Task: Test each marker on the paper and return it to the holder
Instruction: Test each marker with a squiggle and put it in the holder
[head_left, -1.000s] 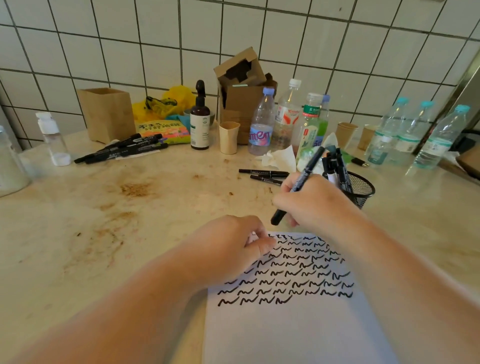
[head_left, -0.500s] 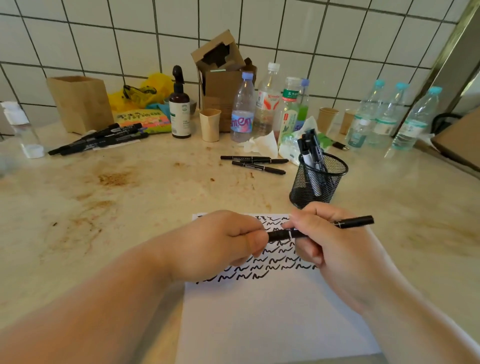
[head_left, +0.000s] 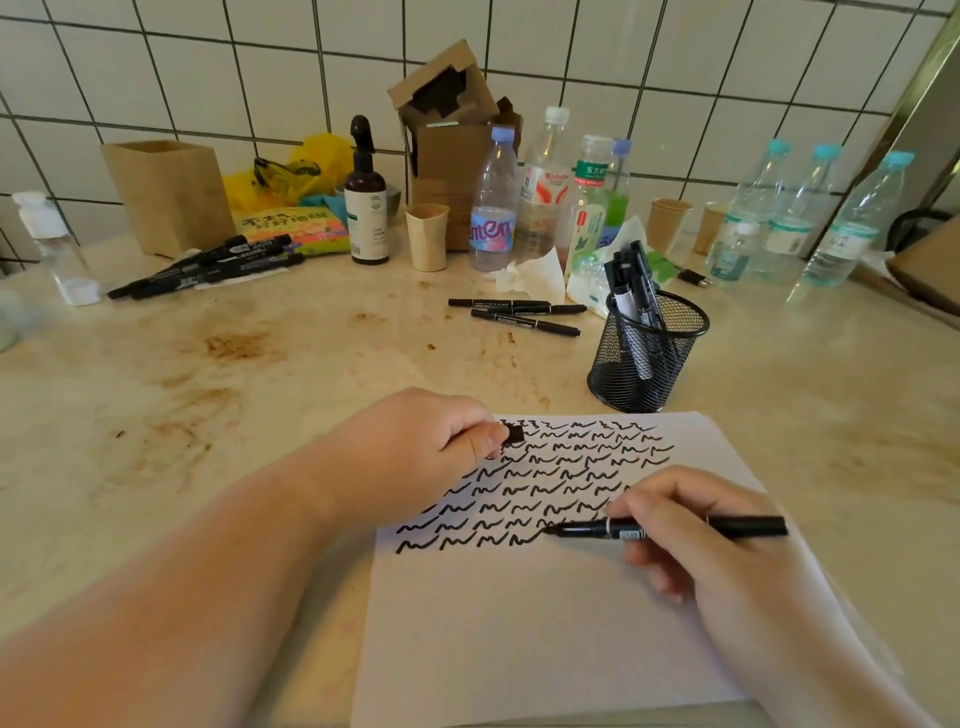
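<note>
A white paper (head_left: 545, 634) lies in front of me, its upper part filled with rows of black squiggles. My right hand (head_left: 685, 535) grips an uncapped black marker (head_left: 748, 526) lying almost flat, tip pointing left at the end of the lowest squiggle row. My left hand (head_left: 415, 452) rests on the paper's top-left corner and pinches the marker's black cap (head_left: 515, 433). The black mesh holder (head_left: 647, 353) stands just beyond the paper, with several markers upright in it.
Three loose markers (head_left: 519, 312) lie left of the holder. A further bunch of markers (head_left: 208, 265) lies at the far left by a wooden box (head_left: 169, 195). Bottles, paper cups, a cardboard box and a tissue crowd the back along the tiled wall.
My hands pulled the cap off the marker. The left hand kept the cap and settled on the paper's corner; the right hand brought the marker tip down to the bottom row.
</note>
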